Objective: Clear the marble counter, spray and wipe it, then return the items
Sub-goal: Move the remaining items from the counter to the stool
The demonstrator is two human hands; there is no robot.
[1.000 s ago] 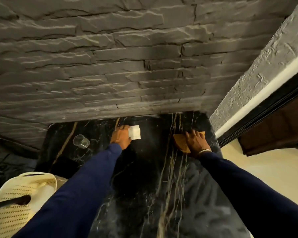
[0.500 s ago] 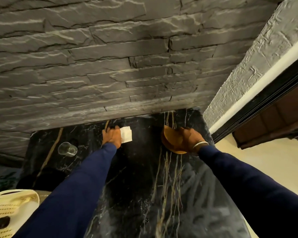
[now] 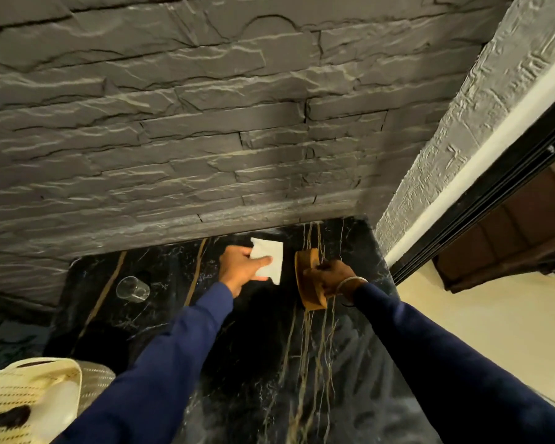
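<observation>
Black marble counter [image 3: 253, 363] with gold veining, seen from above and running back to a dark slate wall [image 3: 205, 139]; a cream perforated plastic seat [image 3: 29, 389] shows at the lower left. My right hand [image 3: 332, 278] has its fingers curled round a wooden slab [image 3: 306, 280]. A second ago the slab lay flat beneath my palm near the right rear corner. It has since been tipped up, and it now stands on edge, with its lower rim at or just above the marble. My left hand [image 3: 241, 272] pinches a folded white paper towel [image 3: 269, 259] between thumb and fingers. It has carried the towel rightward along the back edge, so the towel now sits just beside the raised slab. I judge that raising the slab has exposed the marble beneath it and that the towel is placed to wipe that patch. On that reading I am in the wiping stage, not yet the returning stage. A clear glass tumbler [image 3: 132, 289] remains on the counter well to the left, untouched.
</observation>
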